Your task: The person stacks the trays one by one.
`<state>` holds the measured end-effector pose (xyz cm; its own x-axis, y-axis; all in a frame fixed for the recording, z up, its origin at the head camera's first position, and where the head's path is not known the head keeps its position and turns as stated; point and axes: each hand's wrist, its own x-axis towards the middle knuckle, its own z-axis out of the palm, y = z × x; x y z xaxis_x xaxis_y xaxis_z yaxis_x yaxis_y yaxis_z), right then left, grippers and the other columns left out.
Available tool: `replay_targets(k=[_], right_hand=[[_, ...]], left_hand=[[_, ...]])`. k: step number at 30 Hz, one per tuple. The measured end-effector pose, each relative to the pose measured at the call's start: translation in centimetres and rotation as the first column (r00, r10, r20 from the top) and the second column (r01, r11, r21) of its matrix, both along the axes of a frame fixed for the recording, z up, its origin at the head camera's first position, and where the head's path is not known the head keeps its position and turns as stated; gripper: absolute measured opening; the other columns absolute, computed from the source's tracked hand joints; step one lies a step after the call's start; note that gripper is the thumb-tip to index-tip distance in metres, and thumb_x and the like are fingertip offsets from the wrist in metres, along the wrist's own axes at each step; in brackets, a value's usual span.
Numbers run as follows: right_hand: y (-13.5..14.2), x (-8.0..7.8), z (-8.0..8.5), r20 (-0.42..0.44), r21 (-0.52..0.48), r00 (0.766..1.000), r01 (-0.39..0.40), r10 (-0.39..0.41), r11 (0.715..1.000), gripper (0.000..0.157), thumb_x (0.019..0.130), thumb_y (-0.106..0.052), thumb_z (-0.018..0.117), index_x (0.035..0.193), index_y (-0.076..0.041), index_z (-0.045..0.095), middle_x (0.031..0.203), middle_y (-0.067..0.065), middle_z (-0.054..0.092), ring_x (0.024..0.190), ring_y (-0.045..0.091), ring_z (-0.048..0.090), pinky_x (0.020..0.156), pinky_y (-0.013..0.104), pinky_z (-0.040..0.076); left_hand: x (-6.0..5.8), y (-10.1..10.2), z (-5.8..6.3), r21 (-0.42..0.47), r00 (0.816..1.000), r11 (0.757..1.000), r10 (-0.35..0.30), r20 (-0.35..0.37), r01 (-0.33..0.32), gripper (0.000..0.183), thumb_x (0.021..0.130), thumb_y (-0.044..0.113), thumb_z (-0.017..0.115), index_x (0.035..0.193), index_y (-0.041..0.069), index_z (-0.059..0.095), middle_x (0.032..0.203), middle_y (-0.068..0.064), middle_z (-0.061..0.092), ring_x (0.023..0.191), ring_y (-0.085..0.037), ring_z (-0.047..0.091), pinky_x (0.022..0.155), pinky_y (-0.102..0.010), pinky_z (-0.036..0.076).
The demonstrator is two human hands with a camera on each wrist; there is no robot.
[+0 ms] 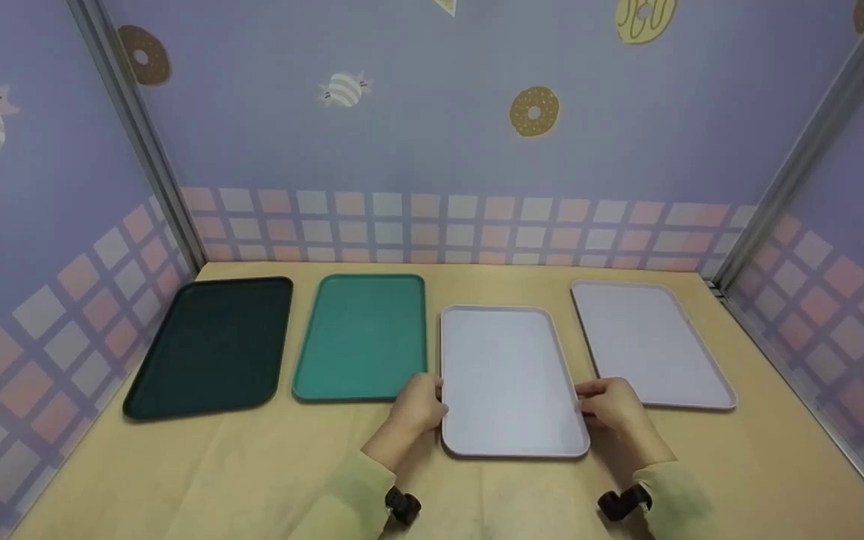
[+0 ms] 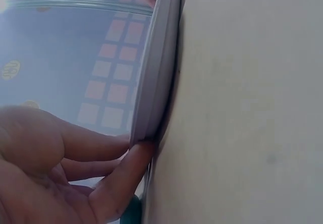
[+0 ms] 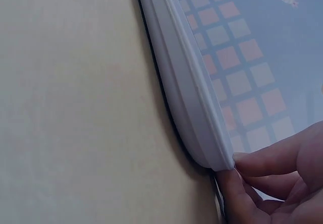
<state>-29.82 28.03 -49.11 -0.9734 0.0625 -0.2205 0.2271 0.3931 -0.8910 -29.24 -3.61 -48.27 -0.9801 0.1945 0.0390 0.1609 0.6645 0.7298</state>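
Observation:
A pale lavender tray (image 1: 511, 382) lies in front of the person, its near edge low in the head view. The left hand (image 1: 418, 405) pinches its left rim, thumb on top. On the opposite rim, the right hand (image 1: 613, 405) grips with thumb and fingers. Close up in the left wrist view, the left hand (image 2: 55, 168) has a finger tucked under the edge of the tray (image 2: 156, 67). In the right wrist view the right hand (image 3: 282, 178) pinches the same tray's corner (image 3: 189, 88), whose underside sits close over the table.
A second pale lavender tray (image 1: 653, 341) lies to the right, just beyond the right hand. To the left are a green tray (image 1: 364, 337) and a dark green tray (image 1: 214, 345). Patterned walls (image 1: 432, 150) enclose the beige table (image 1: 252, 472) at back and sides.

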Motion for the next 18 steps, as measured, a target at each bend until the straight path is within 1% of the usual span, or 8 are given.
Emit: replay_targets(k=[4,6,8,9,11,14,16,18], right_hand=[[-0.1,0.1,0.0,0.002,-0.009,1.0,-0.009,0.009,1.0,0.04,0.089,0.012,0.061,0.127,0.023,0.057,0.096,0.014,0.069,0.084,0.015,0.067,0.075,0.031,0.064],[-0.1,0.1,-0.2,0.003,-0.014,1.0,-0.007,0.007,1.0,0.04,0.089,0.012,0.06,0.127,0.023,0.058,0.098,0.015,0.07,0.084,0.015,0.067,0.076,0.032,0.064],[-0.1,0.2,-0.2,-0.001,-0.008,1.0,-0.01,0.01,1.0,0.039,0.089,0.012,0.061,0.127,0.022,0.058,0.099,0.016,0.07,0.083,0.014,0.067,0.074,0.03,0.063],[0.0,0.2,-0.3,-0.003,-0.007,1.0,-0.012,0.012,1.0,0.039,0.089,0.012,0.061,0.127,0.022,0.058,0.099,0.016,0.071,0.083,0.014,0.067,0.074,0.03,0.063],[0.0,0.3,-0.3,-0.007,-0.008,1.0,-0.015,0.015,1.0,0.039,0.089,0.011,0.061,0.127,0.022,0.059,0.099,0.016,0.071,0.082,0.013,0.067,0.073,0.028,0.062],[0.1,0.4,-0.4,-0.016,-0.013,1.0,-0.025,0.024,1.0,0.04,0.09,0.01,0.062,0.128,0.022,0.057,0.097,0.014,0.071,0.082,0.012,0.066,0.072,0.026,0.061],[0.1,0.4,-0.4,-0.018,-0.028,1.0,-0.021,0.02,0.999,0.04,0.09,0.01,0.062,0.128,0.023,0.057,0.096,0.013,0.07,0.081,0.012,0.066,0.071,0.026,0.061],[0.0,0.4,-0.4,-0.019,-0.033,1.0,-0.024,0.023,0.999,0.04,0.09,0.01,0.061,0.128,0.023,0.057,0.096,0.013,0.07,0.081,0.012,0.066,0.072,0.026,0.061]], left_hand=[[0.2,-0.5,0.0,0.026,0.999,0.999,-0.023,0.027,0.022,0.008,0.081,-0.014,0.066,0.081,-0.006,0.064,0.071,-0.002,0.049,0.07,-0.018,0.047,0.058,-0.025,0.04],[0.4,-0.6,0.0,0.054,0.997,0.998,-0.031,0.072,0.027,0.008,0.082,-0.014,0.067,0.084,-0.007,0.065,0.074,-0.003,0.051,0.071,-0.018,0.051,0.058,-0.025,0.047],[0.6,-0.8,-0.1,0.079,0.994,0.996,-0.045,0.099,0.037,0.011,0.082,-0.013,0.069,0.091,-0.008,0.067,0.079,-0.006,0.057,0.073,-0.018,0.055,0.06,-0.028,0.054],[0.8,-0.8,-0.1,0.09,0.993,0.995,-0.052,0.108,0.042,0.017,0.082,-0.012,0.07,0.098,-0.009,0.068,0.084,-0.008,0.061,0.078,-0.019,0.057,0.064,-0.03,0.057],[1.0,-1.0,-0.4,0.134,0.989,0.989,-0.073,0.127,0.056,0.026,0.081,-0.013,0.071,0.107,-0.009,0.069,0.09,-0.015,0.065,0.08,-0.02,0.06,0.066,-0.034,0.061],[1.3,-1.2,-0.7,0.251,0.982,0.965,-0.114,0.153,0.073,0.047,0.081,-0.016,0.07,0.127,-0.011,0.064,0.102,-0.021,0.069,0.087,-0.019,0.064,0.068,-0.035,0.063],[1.4,-1.4,-1.0,0.339,0.972,0.939,-0.131,0.194,0.059,0.055,0.081,-0.019,0.068,0.135,-0.013,0.058,0.103,-0.023,0.069,0.083,-0.019,0.067,0.062,-0.035,0.064],[1.6,-1.5,-1.1,0.394,0.964,0.918,-0.139,0.226,0.04,0.066,0.082,-0.02,0.067,0.145,-0.012,0.048,0.106,-0.023,0.07,0.086,-0.02,0.07,0.063,-0.035,0.064]])
